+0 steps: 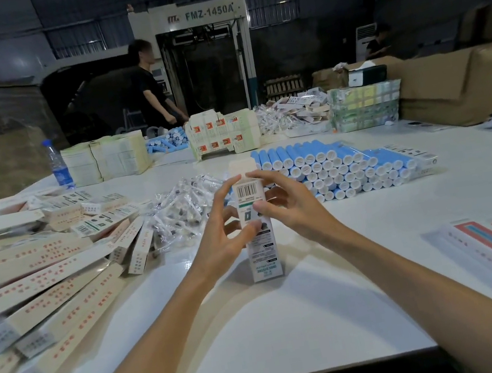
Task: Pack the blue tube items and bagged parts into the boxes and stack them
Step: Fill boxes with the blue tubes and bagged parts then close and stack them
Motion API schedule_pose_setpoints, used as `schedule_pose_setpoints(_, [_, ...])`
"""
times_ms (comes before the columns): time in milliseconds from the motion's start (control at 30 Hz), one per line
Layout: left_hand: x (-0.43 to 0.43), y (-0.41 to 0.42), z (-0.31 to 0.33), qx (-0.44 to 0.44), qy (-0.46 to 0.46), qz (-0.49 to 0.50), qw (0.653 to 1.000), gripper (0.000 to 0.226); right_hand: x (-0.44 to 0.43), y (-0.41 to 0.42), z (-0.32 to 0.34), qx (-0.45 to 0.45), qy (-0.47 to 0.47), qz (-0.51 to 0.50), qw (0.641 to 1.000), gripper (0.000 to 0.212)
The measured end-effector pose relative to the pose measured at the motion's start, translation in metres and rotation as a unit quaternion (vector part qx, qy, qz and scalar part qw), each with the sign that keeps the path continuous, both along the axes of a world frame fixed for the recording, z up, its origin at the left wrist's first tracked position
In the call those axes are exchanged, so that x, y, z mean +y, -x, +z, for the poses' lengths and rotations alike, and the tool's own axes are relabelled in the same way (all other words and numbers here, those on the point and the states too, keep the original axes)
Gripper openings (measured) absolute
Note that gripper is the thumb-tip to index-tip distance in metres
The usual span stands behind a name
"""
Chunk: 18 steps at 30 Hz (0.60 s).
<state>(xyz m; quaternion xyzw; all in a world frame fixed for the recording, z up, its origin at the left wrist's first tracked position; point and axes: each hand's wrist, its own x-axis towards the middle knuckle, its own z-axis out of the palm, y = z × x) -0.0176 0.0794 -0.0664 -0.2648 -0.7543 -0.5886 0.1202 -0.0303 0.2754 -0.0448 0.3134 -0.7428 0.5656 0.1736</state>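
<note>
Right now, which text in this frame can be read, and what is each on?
"FMZ-1450A": on the machine at the back.
Barcode and print on the held box: too small to read.
Red print on the stacked boxes at left: blurred.
Label on the bottle: unreadable.

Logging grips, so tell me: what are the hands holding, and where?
Both grip the tall white printed cardboard box by its upper half: left hand on its left side, right hand on its right.
</note>
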Motion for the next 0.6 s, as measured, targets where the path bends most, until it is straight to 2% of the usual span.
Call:
schedule_pose_setpoints(200, [-0.002, 0.006, 0.000, 0.040, 0.044, 0.029, 0.998, 0.075, 0.001, 0.001, 0.002, 0.021, -0.022, -0.019, 0.999, 0.034])
schedule_pose_setpoints(400, [-0.006, 0.013, 0.000, 0.042, 0.063, 0.037, 0.996, 0.072, 0.004, 0.004, 0.008, 0.023, -0.078, -0.032, 0.996, 0.034])
schedule_pose_setpoints(600, [-0.007, 0.014, 0.001, 0.027, 0.058, 0.025, 0.998, 0.074, 0.003, 0.008, 0.031, -0.062, 0.054, -0.013, 0.997, 0.030])
